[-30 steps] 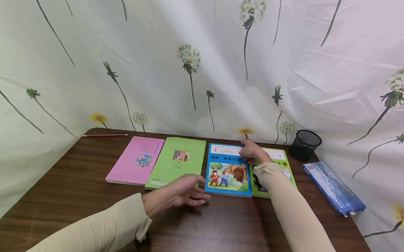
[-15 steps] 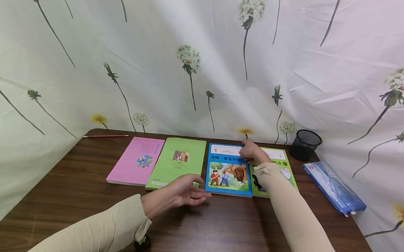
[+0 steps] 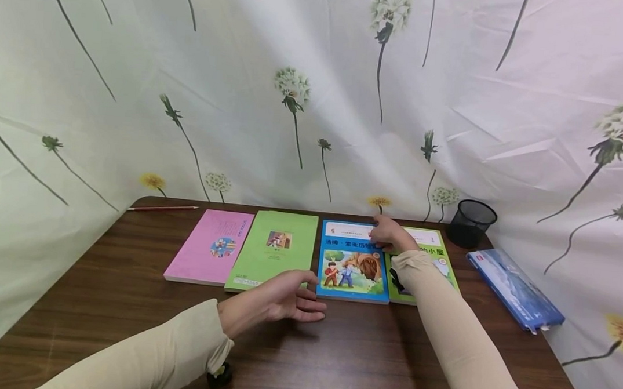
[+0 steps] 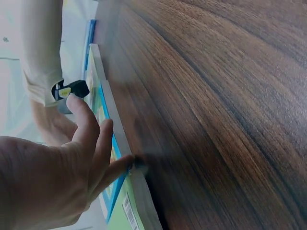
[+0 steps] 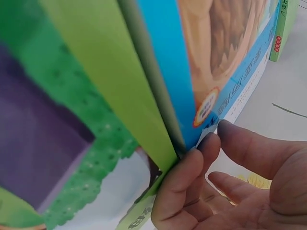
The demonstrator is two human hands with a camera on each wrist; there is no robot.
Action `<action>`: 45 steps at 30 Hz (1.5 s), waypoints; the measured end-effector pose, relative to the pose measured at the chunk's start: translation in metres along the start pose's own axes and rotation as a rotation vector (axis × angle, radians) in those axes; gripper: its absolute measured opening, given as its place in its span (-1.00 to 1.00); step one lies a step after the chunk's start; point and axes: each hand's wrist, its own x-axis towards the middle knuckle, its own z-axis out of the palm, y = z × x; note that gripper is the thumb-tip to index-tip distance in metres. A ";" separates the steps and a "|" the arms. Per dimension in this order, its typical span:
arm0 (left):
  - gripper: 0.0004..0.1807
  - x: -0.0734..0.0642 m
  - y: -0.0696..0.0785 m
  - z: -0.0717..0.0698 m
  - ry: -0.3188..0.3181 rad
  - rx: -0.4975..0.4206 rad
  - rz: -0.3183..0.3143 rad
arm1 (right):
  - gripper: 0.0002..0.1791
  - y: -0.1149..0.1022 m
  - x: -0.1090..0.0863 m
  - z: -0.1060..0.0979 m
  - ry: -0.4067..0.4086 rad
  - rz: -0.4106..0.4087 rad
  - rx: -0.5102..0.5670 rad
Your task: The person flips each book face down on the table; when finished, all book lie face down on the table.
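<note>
A blue book (image 3: pixel 353 277) with two cartoon figures on its cover lies on the table. Its upper right corner is pinched between the thumb and curled fingers of my right hand (image 3: pixel 393 236); the right wrist view shows the blue book's corner (image 5: pixel 165 62) at these fingertips. Part of a green book (image 3: pixel 436 252) to its right is hidden by my right forearm. My left hand (image 3: pixel 288 298) holds nothing, its fingers loosely bent near the blue book's lower left corner. Whether a fingertip touches the book's edge is unclear in the left wrist view.
On the left lie a green book (image 3: pixel 274 262), back cover up, and a pink book (image 3: pixel 210 248). A red pencil (image 3: pixel 163 209) rests at the far left edge. A black mesh pen holder (image 3: pixel 470 224) and a blue pack (image 3: pixel 516 290) stand and lie at the right.
The fingers of my left hand have spread slightly and shifted a little lower. My right hand and the books stay in place.
</note>
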 end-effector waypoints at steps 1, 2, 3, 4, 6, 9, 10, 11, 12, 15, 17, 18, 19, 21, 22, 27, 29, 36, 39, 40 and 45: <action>-0.48 0.000 0.000 0.001 -0.001 -0.006 0.002 | -0.19 0.000 0.001 0.000 0.003 0.001 0.000; -0.50 0.001 0.000 0.001 0.002 -0.011 0.005 | -0.19 0.000 0.001 0.000 0.005 0.003 -0.001; -0.52 0.002 0.000 0.001 0.007 -0.016 0.007 | -0.19 0.000 0.002 -0.001 0.008 0.007 -0.001; -0.54 0.002 0.000 0.002 0.014 -0.017 0.011 | -0.19 0.000 0.002 -0.001 0.010 0.009 -0.001; -0.57 0.003 0.000 0.003 0.033 -0.012 0.018 | -0.19 0.000 0.002 -0.001 0.015 0.013 -0.001; -0.59 0.003 -0.001 0.004 0.058 -0.003 0.029 | -0.18 0.000 0.003 -0.001 0.015 0.013 -0.005; -0.58 0.002 -0.002 0.005 0.064 0.001 0.033 | -0.18 0.000 0.002 -0.001 0.012 0.008 -0.006; -0.55 0.002 -0.002 0.006 0.068 0.002 0.037 | -0.18 0.000 0.002 -0.001 0.009 0.004 -0.007; -0.53 0.001 -0.002 0.006 0.070 0.002 0.040 | -0.18 0.000 0.002 -0.002 0.007 0.002 -0.006; -0.42 0.000 -0.001 0.008 0.068 -0.005 0.047 | -0.18 0.000 0.000 -0.004 0.008 0.000 -0.001; -0.35 0.001 0.000 0.009 0.066 -0.014 0.048 | -0.18 -0.001 -0.001 -0.005 0.008 0.005 0.003; -0.32 0.001 0.001 0.009 0.067 -0.021 0.048 | -0.18 -0.001 -0.001 -0.005 0.010 0.007 0.002; -0.29 0.002 0.001 0.009 0.067 -0.028 0.048 | -0.18 -0.001 -0.002 -0.006 0.011 0.007 0.004; -0.28 0.003 0.002 0.009 0.068 -0.044 0.041 | -0.19 -0.001 -0.002 -0.006 0.012 0.006 0.002; -0.29 0.003 0.002 0.009 0.067 -0.048 0.038 | -0.19 -0.001 -0.002 -0.006 0.011 0.005 0.003; -0.43 0.008 0.000 0.009 0.063 -0.027 0.042 | -0.19 0.001 0.000 -0.005 0.003 0.001 0.000; -0.54 0.011 0.001 0.008 0.065 0.004 0.056 | -0.19 0.002 0.000 -0.005 -0.002 0.001 0.003; -0.61 0.020 0.005 0.010 0.064 0.096 0.053 | -0.17 0.003 0.000 -0.006 -0.018 0.003 0.013; -0.60 0.024 0.007 0.012 0.070 0.139 0.053 | -0.18 0.004 0.001 -0.005 -0.024 0.011 0.010; -0.61 0.025 0.007 0.012 0.078 0.154 0.056 | -0.19 0.005 0.001 -0.005 -0.025 0.010 0.010; -0.59 0.032 0.008 0.012 0.105 0.225 0.061 | -0.19 0.006 0.002 -0.003 -0.001 -0.006 -0.005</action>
